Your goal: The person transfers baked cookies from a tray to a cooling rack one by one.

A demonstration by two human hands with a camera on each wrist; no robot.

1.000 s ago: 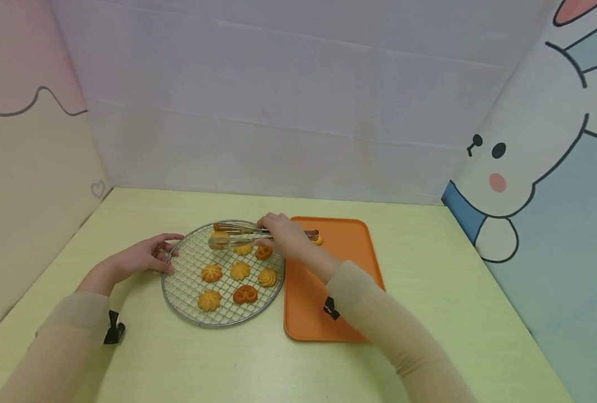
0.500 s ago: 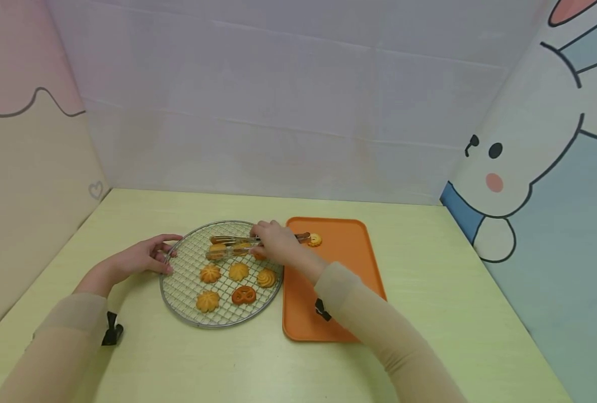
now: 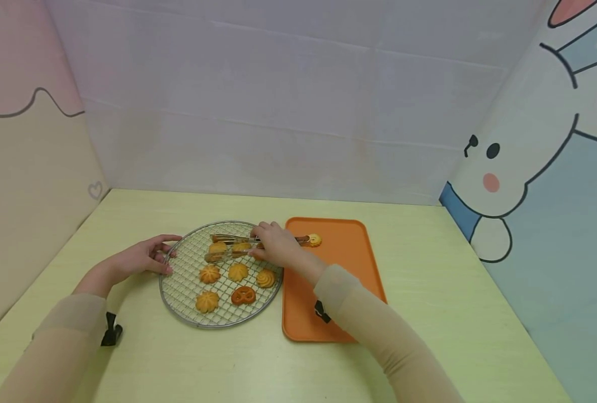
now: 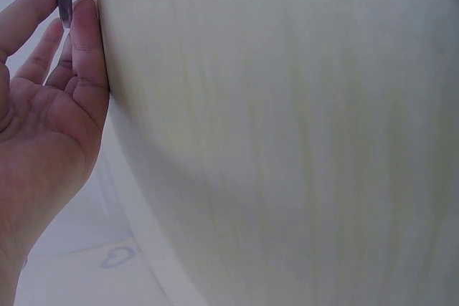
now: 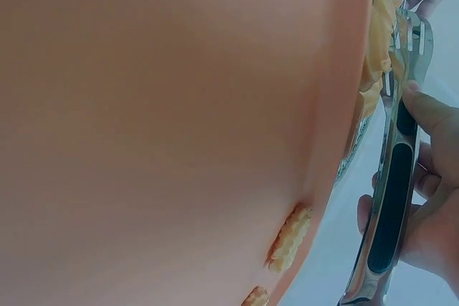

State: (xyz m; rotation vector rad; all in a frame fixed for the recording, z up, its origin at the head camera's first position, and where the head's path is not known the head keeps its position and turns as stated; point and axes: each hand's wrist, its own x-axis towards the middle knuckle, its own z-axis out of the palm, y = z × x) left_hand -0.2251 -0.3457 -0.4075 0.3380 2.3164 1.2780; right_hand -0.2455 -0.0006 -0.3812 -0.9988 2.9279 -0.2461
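My left hand (image 3: 139,258) grips the rim of a round wire cooling rack (image 3: 181,285) at its left side, thumb above and fingers below. In my right hand (image 3: 276,244) I hold metal tongs (image 5: 394,198) with dark grip pads, reaching leftward over the rack. The tongs' ends lie on either side of a golden cookie (image 3: 218,249), with another cookie (image 3: 241,249) farther back between the arms; whether they touch is unclear. Nearer me on the rack lie several more cookies, including a swirled cookie (image 3: 265,278) and a pretzel (image 3: 243,295). The hand partly hides a brown piece.
An orange tray (image 3: 338,274) stands right beside the rack, under my right forearm. A round cookie (image 3: 315,240) lies near its far end; the right wrist view shows a second cookie (image 5: 256,297) at its edge. A pale wall (image 3: 278,112) rises behind the table (image 3: 429,291).
My right hand has shifted slightly toward me, bringing the tongs lower around the far cookies. More of the cookie on the tray shows. The left hand stays at the rim.
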